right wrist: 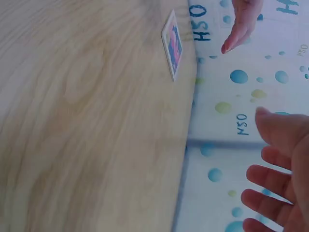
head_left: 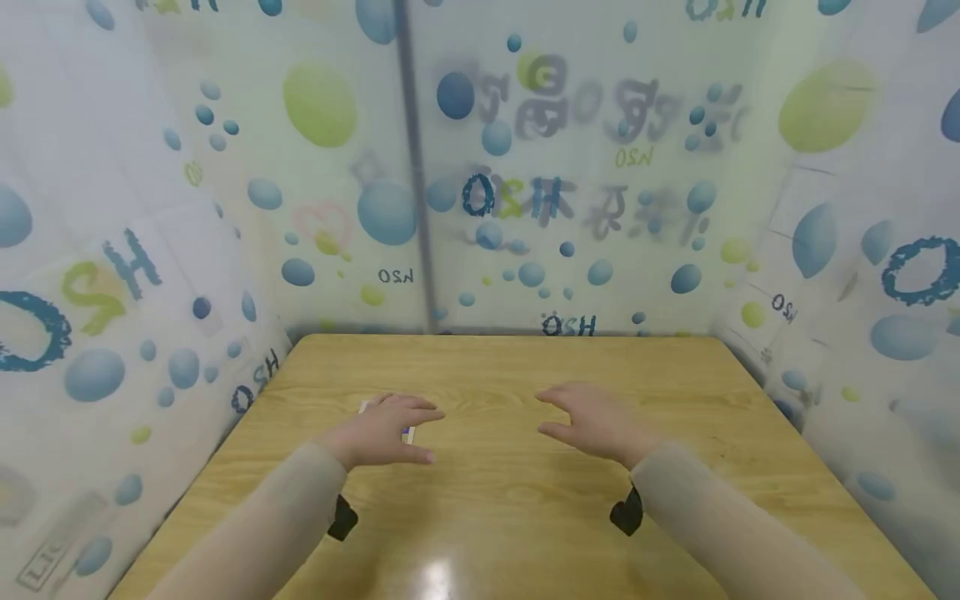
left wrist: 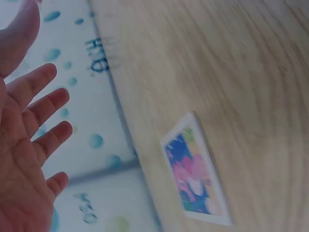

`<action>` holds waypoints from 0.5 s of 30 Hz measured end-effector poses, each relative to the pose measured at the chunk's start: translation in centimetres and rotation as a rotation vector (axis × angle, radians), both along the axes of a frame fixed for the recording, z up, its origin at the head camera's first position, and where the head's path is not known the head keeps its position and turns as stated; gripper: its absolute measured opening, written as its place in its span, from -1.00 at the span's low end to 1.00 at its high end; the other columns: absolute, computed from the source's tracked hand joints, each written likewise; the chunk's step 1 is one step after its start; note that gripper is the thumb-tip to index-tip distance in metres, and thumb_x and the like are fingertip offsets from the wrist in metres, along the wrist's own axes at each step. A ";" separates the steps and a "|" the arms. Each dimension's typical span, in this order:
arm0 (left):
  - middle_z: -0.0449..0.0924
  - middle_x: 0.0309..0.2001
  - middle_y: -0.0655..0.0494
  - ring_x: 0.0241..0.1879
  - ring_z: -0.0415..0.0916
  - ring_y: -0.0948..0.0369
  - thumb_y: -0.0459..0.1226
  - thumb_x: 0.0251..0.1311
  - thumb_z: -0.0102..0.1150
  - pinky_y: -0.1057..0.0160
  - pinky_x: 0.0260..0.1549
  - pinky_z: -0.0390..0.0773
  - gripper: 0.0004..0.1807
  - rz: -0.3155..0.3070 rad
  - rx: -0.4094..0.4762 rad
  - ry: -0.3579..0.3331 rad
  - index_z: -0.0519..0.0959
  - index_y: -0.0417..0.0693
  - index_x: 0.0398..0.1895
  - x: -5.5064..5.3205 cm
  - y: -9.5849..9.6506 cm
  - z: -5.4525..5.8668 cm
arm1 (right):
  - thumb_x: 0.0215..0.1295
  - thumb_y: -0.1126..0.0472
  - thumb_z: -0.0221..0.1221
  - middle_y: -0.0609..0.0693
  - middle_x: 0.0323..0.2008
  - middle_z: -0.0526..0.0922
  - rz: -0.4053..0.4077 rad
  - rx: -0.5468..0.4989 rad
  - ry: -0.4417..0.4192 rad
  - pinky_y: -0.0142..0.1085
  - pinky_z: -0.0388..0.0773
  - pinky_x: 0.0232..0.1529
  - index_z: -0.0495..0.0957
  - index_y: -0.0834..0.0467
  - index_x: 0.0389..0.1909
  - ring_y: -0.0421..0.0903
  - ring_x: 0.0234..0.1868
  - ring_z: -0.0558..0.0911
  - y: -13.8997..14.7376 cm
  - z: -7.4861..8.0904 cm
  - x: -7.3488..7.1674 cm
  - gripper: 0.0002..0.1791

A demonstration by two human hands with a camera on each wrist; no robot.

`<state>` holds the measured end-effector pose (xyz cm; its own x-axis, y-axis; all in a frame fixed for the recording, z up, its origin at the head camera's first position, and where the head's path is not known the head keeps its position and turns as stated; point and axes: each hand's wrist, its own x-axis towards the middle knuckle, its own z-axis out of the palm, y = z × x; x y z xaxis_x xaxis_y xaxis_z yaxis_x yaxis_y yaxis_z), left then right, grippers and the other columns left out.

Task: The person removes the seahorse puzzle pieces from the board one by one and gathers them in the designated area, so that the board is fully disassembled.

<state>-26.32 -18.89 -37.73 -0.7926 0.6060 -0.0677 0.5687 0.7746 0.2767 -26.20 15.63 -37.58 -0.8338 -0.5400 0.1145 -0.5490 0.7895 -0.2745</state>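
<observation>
- While stretched out above the table [head_left: 510, 500], held the left hand [head_left: 378, 433] released, with straight, parted fingers, a spread thumb and a bare palm in the left wrist view.
- Held the right hand [head_left: 596, 421] released too, in midair on the other side, with relaxed fingers and a thumb set apart from them; looked slightly blurred in the head view.
- Angled the fingertips of the 2 hands inward toward each other, well apart, above the wood.
- Lay below the left hand and apart from it, flat on the table: 1 small card [left wrist: 195, 183], mostly hidden behind that hand in the head view, with only a corner and an edge showing.
- Made out a white border on the card, around blue, pink, yellow and green patches; could not tell the picture's subject for blur.
- Wore pale long sleeves [head_left: 255, 517] down to both wrists, with 1 dark device [head_left: 343, 518] under each.
- Noticed 1 bright glare spot [head_left: 437, 579] on the wood, at the near side.
- Faced pale hangings [head_left: 645, 108] on 3 sides of the table, printed with blue and green drops and H2O lettering, partly mirrored.
- Saw 1 dark upright strip [head_left: 416, 167] on the far side, left of the middle.
</observation>
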 end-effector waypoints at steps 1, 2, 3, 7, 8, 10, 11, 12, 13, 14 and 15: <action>0.31 0.35 0.00 0.37 0.16 -0.06 0.21 0.12 0.20 -0.28 0.30 -0.02 -0.23 0.028 0.035 -0.006 0.39 0.07 0.35 -0.1 -0.6 -0.5 | 0.32 -0.11 0.17 0.01 0.23 0.49 -0.015 -0.015 -0.016 0.02 0.35 0.25 0.44 0.04 0.29 0.05 0.27 0.43 -0.5 -0.3 -0.1 -0.42; 0.33 0.33 -0.02 0.35 0.18 -0.09 0.17 0.13 0.23 -0.29 0.29 0.03 -0.27 0.060 0.068 -0.010 0.42 0.05 0.33 -0.3 -1.1 -1.1 | 0.32 -0.10 0.16 0.00 0.22 0.50 -0.026 -0.041 -0.037 0.01 0.35 0.25 0.44 0.03 0.28 0.04 0.27 0.43 -1.1 -0.6 -0.2 -0.44; 0.35 0.31 -0.06 0.33 0.20 -0.12 0.13 0.14 0.24 -0.29 0.26 0.09 -0.30 0.087 0.103 -0.012 0.44 0.02 0.30 -0.5 -1.8 -1.6 | 0.33 -0.10 0.15 -0.01 0.22 0.50 -0.035 -0.064 -0.061 0.00 0.34 0.26 0.44 0.03 0.28 0.03 0.27 0.43 -1.7 -1.0 -0.4 -0.45; 0.35 0.29 -0.18 0.31 0.21 -0.21 0.06 0.13 0.28 -0.27 0.23 0.19 -0.35 0.210 0.217 -0.028 0.49 -0.03 0.25 -1.0 -4.1 -3.4 | 0.35 -0.09 0.14 -0.01 0.20 0.52 -0.057 -0.157 -0.118 -0.01 0.37 0.23 0.47 0.03 0.26 0.02 0.24 0.45 -4.1 -2.4 -1.1 -0.48; 0.34 0.30 -0.20 0.31 0.20 -0.23 0.04 0.14 0.29 -0.28 0.23 0.18 -0.36 0.234 0.243 -0.040 0.48 -0.05 0.25 -1.1 -4.6 -3.8 | 0.35 -0.07 0.14 0.01 0.19 0.52 -0.057 -0.185 -0.130 0.00 0.38 0.23 0.47 0.04 0.25 0.04 0.24 0.45 -4.6 -2.8 -1.4 -0.49; 0.30 0.31 -0.25 0.32 0.16 -0.26 0.02 0.15 0.29 -0.30 0.23 0.17 -0.36 0.278 0.286 -0.065 0.47 -0.06 0.26 -1.3 -5.5 -4.5 | 0.36 -0.07 0.14 0.01 0.19 0.52 -0.063 -0.229 -0.150 -0.01 0.40 0.21 0.48 0.05 0.24 0.04 0.23 0.46 -5.7 -3.7 -1.9 -0.50; 0.29 0.32 -0.26 0.32 0.15 -0.27 0.01 0.16 0.28 -0.30 0.24 0.16 -0.36 0.299 0.300 -0.074 0.46 -0.06 0.27 -1.4 -5.9 -4.8 | 0.36 -0.06 0.14 0.01 0.19 0.52 -0.065 -0.250 -0.164 -0.01 0.41 0.20 0.48 0.05 0.24 0.04 0.22 0.46 -6.2 -4.1 -2.1 -0.50; 0.28 0.33 -0.28 0.33 0.14 -0.28 0.00 0.18 0.27 -0.31 0.24 0.15 -0.37 0.320 0.313 -0.086 0.46 -0.06 0.28 -1.4 -6.3 -5.2 | 0.36 -0.06 0.13 0.01 0.19 0.52 -0.065 -0.270 -0.179 -0.01 0.42 0.18 0.47 0.06 0.25 0.03 0.22 0.47 -6.7 -4.6 -2.4 -0.50; 0.26 0.33 -0.30 0.33 0.12 -0.29 0.00 0.20 0.25 -0.32 0.23 0.15 -0.38 0.337 0.321 -0.097 0.45 -0.06 0.28 -1.5 -6.7 -5.5 | 0.36 -0.05 0.13 0.01 0.19 0.52 -0.064 -0.289 -0.193 -0.02 0.44 0.17 0.47 0.07 0.25 0.03 0.21 0.47 -7.2 -5.0 -2.6 -0.50; 0.25 0.33 -0.31 0.32 0.12 -0.30 -0.01 0.20 0.25 -0.33 0.22 0.15 -0.39 0.362 0.326 -0.100 0.45 -0.06 0.28 -1.6 -7.2 -5.8 | 0.37 -0.05 0.13 0.01 0.19 0.52 -0.067 -0.307 -0.210 -0.02 0.44 0.16 0.47 0.08 0.25 0.03 0.20 0.48 -7.8 -5.4 -2.8 -0.49; 0.25 0.33 -0.33 0.32 0.12 -0.31 -0.01 0.21 0.24 -0.33 0.22 0.15 -0.39 0.381 0.330 -0.102 0.45 -0.08 0.27 -1.7 -7.5 -6.1 | 0.37 -0.04 0.13 0.02 0.19 0.52 -0.069 -0.330 -0.231 -0.02 0.45 0.16 0.46 0.10 0.26 0.03 0.20 0.47 -8.3 -5.7 -3.0 -0.49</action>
